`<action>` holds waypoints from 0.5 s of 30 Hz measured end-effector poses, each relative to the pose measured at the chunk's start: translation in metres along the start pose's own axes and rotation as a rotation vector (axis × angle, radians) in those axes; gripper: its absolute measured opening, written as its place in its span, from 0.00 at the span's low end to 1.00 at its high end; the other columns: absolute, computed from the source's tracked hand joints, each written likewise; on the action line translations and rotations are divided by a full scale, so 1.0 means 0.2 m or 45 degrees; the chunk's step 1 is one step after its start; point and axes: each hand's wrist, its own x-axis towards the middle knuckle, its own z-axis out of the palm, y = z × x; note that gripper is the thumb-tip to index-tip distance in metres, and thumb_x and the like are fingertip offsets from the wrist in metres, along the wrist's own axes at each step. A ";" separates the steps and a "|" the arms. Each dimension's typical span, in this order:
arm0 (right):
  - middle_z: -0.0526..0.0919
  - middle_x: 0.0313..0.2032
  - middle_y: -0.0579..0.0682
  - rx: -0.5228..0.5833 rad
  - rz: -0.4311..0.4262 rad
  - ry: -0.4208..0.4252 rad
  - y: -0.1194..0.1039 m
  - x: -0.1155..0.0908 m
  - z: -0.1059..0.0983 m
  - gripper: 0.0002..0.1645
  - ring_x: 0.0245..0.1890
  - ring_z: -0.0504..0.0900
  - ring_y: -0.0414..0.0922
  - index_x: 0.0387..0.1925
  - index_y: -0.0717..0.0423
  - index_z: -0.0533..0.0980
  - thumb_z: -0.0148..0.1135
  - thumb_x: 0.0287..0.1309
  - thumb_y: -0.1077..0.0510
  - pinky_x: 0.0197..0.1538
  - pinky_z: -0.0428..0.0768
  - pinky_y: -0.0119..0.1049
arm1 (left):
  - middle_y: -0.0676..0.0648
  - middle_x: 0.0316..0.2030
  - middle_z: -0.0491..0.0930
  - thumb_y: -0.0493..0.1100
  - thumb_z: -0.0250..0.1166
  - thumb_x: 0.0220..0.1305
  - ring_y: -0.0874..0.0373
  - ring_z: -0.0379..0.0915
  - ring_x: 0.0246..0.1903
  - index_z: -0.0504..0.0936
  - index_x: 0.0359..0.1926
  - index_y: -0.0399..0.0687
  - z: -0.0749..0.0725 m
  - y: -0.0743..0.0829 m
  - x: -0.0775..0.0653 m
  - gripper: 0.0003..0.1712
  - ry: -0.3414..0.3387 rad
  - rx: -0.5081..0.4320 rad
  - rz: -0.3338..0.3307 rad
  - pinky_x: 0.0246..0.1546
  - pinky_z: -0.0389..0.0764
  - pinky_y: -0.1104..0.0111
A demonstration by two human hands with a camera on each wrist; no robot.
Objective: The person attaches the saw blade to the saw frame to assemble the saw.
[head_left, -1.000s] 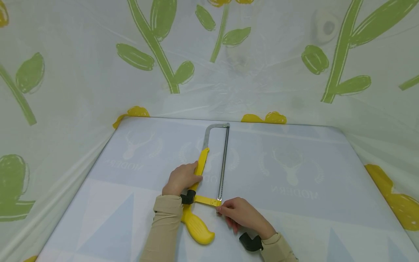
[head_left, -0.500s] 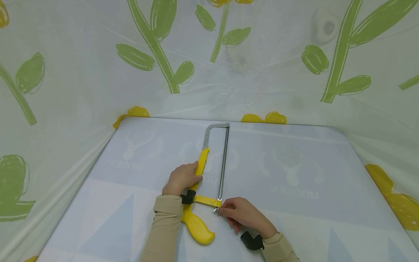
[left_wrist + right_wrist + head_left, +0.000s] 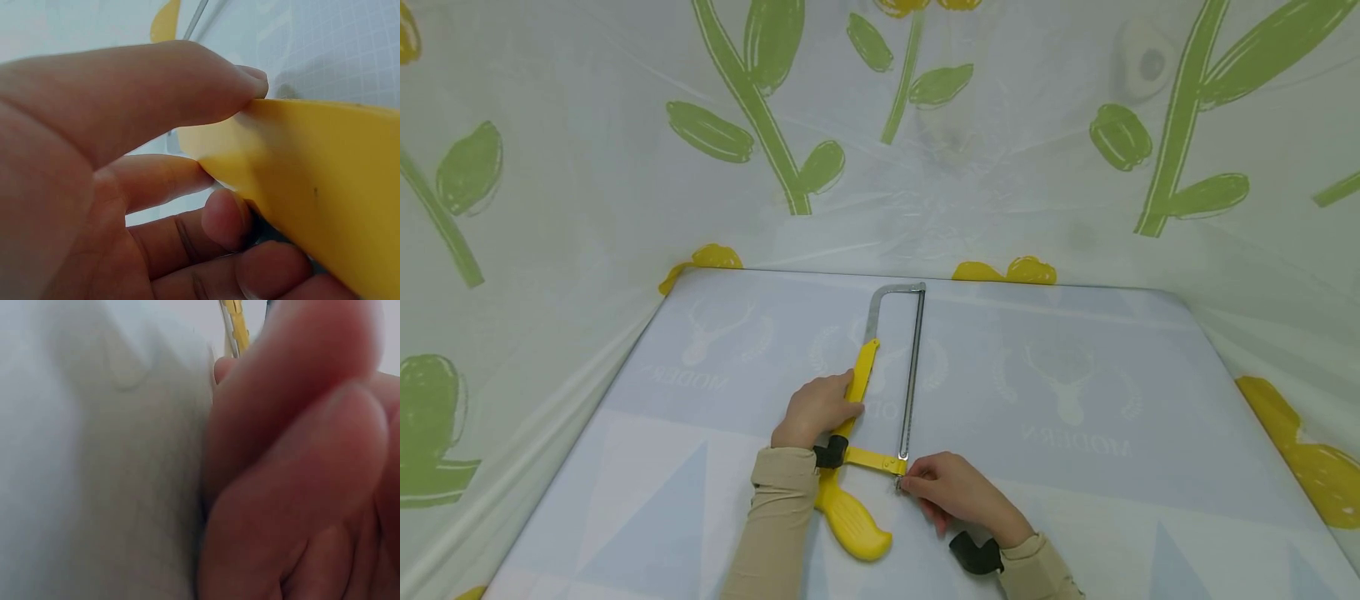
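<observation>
A hacksaw [image 3: 866, 362] with a yellow and grey frame lies on the table, its blade [image 3: 912, 375] on the right and its yellow handle [image 3: 853, 525] toward me. My left hand [image 3: 816, 407] grips the yellow part of the frame. In the left wrist view, the thumb is on the upper edge of the yellow frame [image 3: 319, 181], with the fingers curled below. At the near end of the blade, my right hand [image 3: 962, 490] pinches a small metal wing nut [image 3: 898, 484]. Curled fingers hide the nut in the right wrist view, where a yellow frame part [image 3: 236, 326] shows beyond them.
A pale printed cloth covers the table [image 3: 1075, 517]. Behind it and at both sides hangs a white sheet [image 3: 1000, 192] with green leaves and yellow flowers. Each wrist wears a black mount, the right one [image 3: 976, 553] close over the table.
The right fingertips have shifted slightly at the wing nut, which showed more plainly half a second ago and is partly covered now. The left hand and the hacksaw have stayed in place.
</observation>
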 end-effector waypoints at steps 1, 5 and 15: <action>0.70 0.09 0.45 -0.001 -0.004 -0.004 0.00 0.00 0.00 0.14 0.06 0.71 0.44 0.26 0.49 0.77 0.54 0.57 0.45 0.12 0.67 0.35 | 0.46 0.46 0.75 0.51 0.61 0.54 0.55 0.67 0.32 0.61 0.65 0.47 0.00 0.00 0.00 0.38 0.001 0.002 0.002 0.35 0.69 0.63; 0.71 0.10 0.45 0.025 -0.008 -0.012 0.00 0.00 0.01 0.16 0.06 0.71 0.43 0.26 0.48 0.78 0.52 0.58 0.44 0.12 0.68 0.35 | 0.45 0.48 0.75 0.51 0.61 0.54 0.55 0.67 0.32 0.61 0.65 0.47 0.00 0.00 0.00 0.38 0.002 0.003 0.004 0.37 0.70 0.63; 0.70 0.09 0.46 0.020 0.000 -0.017 0.00 0.01 0.01 0.19 0.06 0.70 0.44 0.26 0.48 0.78 0.51 0.57 0.40 0.12 0.67 0.36 | 0.45 0.49 0.74 0.51 0.61 0.54 0.55 0.67 0.32 0.61 0.64 0.47 0.00 0.00 0.00 0.37 0.001 0.008 -0.006 0.37 0.70 0.63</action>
